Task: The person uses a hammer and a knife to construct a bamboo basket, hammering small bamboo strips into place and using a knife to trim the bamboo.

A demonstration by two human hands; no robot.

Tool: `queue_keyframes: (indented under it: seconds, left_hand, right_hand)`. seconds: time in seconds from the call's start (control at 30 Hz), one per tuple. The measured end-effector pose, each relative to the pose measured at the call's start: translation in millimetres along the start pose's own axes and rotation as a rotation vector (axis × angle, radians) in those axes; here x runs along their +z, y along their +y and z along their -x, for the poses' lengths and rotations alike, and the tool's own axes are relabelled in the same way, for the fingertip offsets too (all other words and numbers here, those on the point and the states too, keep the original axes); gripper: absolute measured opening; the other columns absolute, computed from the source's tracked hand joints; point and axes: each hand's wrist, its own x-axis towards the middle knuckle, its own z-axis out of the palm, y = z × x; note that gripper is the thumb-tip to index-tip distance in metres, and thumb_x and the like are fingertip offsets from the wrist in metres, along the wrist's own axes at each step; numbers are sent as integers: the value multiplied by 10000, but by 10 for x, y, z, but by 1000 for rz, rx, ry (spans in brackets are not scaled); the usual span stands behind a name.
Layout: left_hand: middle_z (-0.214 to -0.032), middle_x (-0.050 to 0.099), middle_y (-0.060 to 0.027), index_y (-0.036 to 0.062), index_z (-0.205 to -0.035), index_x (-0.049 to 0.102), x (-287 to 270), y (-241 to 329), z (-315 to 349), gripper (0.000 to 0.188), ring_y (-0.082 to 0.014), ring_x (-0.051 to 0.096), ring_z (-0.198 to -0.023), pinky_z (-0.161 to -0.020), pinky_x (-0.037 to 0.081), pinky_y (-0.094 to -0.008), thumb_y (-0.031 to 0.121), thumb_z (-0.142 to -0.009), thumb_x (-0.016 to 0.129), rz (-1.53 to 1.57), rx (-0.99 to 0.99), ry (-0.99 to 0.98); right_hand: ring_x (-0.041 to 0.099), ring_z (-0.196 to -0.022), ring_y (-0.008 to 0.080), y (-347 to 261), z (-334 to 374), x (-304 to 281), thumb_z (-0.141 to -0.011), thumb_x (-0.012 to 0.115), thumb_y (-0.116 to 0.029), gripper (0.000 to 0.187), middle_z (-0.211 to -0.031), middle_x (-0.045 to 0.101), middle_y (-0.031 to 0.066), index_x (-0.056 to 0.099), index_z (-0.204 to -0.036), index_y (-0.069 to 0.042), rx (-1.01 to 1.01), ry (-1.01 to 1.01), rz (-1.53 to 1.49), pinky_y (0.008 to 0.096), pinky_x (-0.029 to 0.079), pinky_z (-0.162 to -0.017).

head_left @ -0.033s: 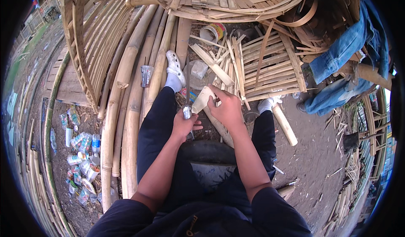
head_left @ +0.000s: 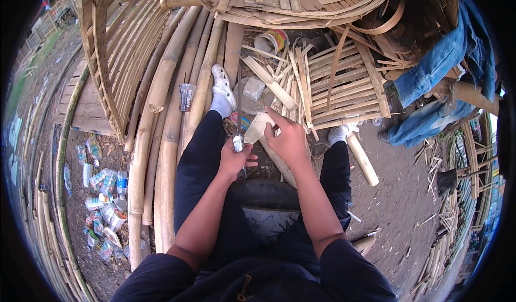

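Note:
My left hand is closed around a long narrow knife. Its silvery part shows at my thumb, and a thin dark length runs away from me, seen nearly edge-on. In my right hand is a short, flat, pale piece of bamboo, pinched between thumb and fingers. The near end of the bamboo piece meets the silvery part beside my left thumb. Whether it touches the cutting edge I cannot tell. Both hands are above the ground between my knees.
Long bamboo poles lie to the left, beside plastic litter. Ahead are a woven bamboo tray, split strips and a slatted bamboo panel. A person's denim-clad legs are at right. A cut bamboo length lies near my right foot.
My right hand and the bamboo piece have shifted very slightly. The rest looks the same.

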Motion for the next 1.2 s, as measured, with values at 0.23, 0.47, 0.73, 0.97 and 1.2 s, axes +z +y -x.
queue_keyframes:
  seconds: [0.23,0.47,0.73,0.97,1.2]
  left_hand:
    - [-669,553,-41,38,-922,464,8,246,185,99,-92,487,-418,-355,392,-246,44,-910,562,-320,357,-56]
    - [-601,491,-37,22,-884,452,-114,433,557,173,-109,465,-399,-341,357,-274,159,-959,526,-173,171,-210]
    - [-613,477,-25,53,-873,449,-166,607,834,241,-86,433,-401,-345,348,-236,247,-1013,431,-203,128,-304]
    - [-597,472,-26,36,-848,446,-62,678,930,330,-88,429,-402,-354,352,-246,317,-1020,427,-444,87,-252]
    - [-595,474,-30,19,-833,456,-42,680,962,347,-89,436,-403,-355,353,-253,314,-1014,447,-453,106,-253]
  right_hand:
    - [666,-648,324,396,47,325,-792,734,-165,193,-701,668,138,616,-762,-15,169,226,-96,374,504,-580]
    - [669,-650,308,405,-52,417,-793,736,-163,177,-696,667,130,632,-763,-22,140,254,-120,376,502,-580]
    - [676,-655,303,408,-47,399,-798,735,-174,171,-707,674,135,648,-764,-31,186,184,-114,375,507,-579]
    - [673,-653,315,420,-8,392,-789,746,-195,186,-695,669,140,658,-774,-32,162,189,-138,374,519,-591]
    - [650,-613,337,450,17,320,-793,736,-173,173,-669,650,153,649,-752,-29,117,192,-109,390,498,-551]
